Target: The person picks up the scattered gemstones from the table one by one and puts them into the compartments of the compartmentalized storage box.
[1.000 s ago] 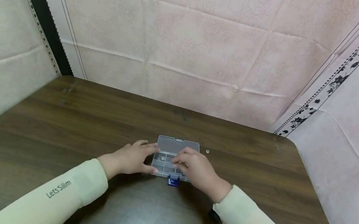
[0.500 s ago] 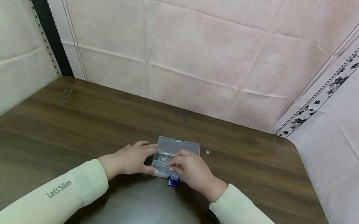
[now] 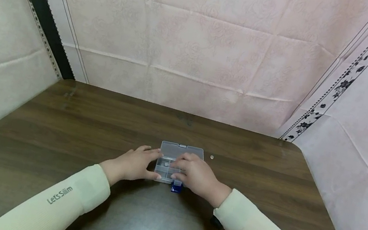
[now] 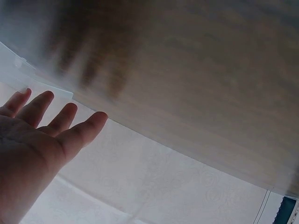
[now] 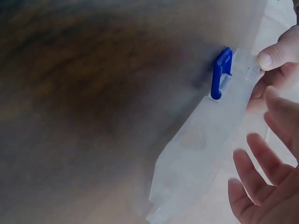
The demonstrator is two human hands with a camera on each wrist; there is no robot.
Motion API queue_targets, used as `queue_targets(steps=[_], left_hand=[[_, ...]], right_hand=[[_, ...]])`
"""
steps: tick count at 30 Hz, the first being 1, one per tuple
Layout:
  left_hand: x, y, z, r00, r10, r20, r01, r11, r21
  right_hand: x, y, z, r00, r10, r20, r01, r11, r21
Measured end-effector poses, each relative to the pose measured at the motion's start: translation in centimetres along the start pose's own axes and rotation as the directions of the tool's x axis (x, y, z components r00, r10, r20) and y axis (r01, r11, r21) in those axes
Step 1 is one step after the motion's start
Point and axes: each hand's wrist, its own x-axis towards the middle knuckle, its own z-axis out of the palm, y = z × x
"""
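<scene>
A clear plastic compartment box (image 3: pixel 160 175) lies on the table in the head view, its lid (image 3: pixel 172 150) folded back. Its blue latch (image 3: pixel 176 188) hangs at the front; the right wrist view shows this latch (image 5: pixel 222 72) swung outward. My left hand (image 3: pixel 135 162) rests against the box's left side, thumb at the front corner and fingertips near the hinge. Over the box's right half is my right hand (image 3: pixel 197 175), hiding those compartments. Its fingers (image 5: pixel 252 182) are loosely bent and apart, with nothing visible between them. A small pale piece (image 3: pixel 166 164) lies in a left rear compartment.
A tiny pale round piece (image 3: pixel 212 157) lies on the wooden table (image 3: pixel 113 119), right of the lid. Patterned cloth (image 3: pixel 198 52) hangs behind the table and along both sides.
My right hand has shifted slightly left over the box, and its pinched fingertips have spread apart. My left hand stays at the box's side.
</scene>
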Motion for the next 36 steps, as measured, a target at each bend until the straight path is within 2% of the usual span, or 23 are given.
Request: queue_targets(steps=[8, 12, 22, 33, 36], left_hand=[[-0.2, 0.3, -0.2, 1.000, -0.007, -0.001, 0.007, 1.000, -0.010], [-0.1, 0.3, -0.1, 1.000, -0.013, -0.001, 0.013, 1.000, -0.011], [0.1, 0.2, 0.1, 1.000, -0.016, -0.018, 0.016, 1.000, -0.001], [0.0, 0.2, 0.3, 1.000, -0.013, -0.022, 0.013, 1.000, 0.011], [0.0, 0.2, 0.2, 1.000, -0.012, -0.019, 0.012, 1.000, 0.011]], right_hand=[[-0.3, 0.4, -0.4, 0.997, 0.059, -0.050, -0.060, 0.998, -0.026], [-0.5, 0.7, -0.5, 0.993, 0.108, -0.047, -0.107, 0.994, 0.010], [-1.0, 2.1, -0.8, 0.989, 0.130, -0.072, -0.126, 0.990, 0.058], [-1.2, 3.7, -2.1, 0.963, 0.247, -0.103, -0.231, 0.961, 0.150], [-1.4, 4.1, -2.4, 0.964, 0.248, -0.098, -0.230, 0.959, 0.163]])
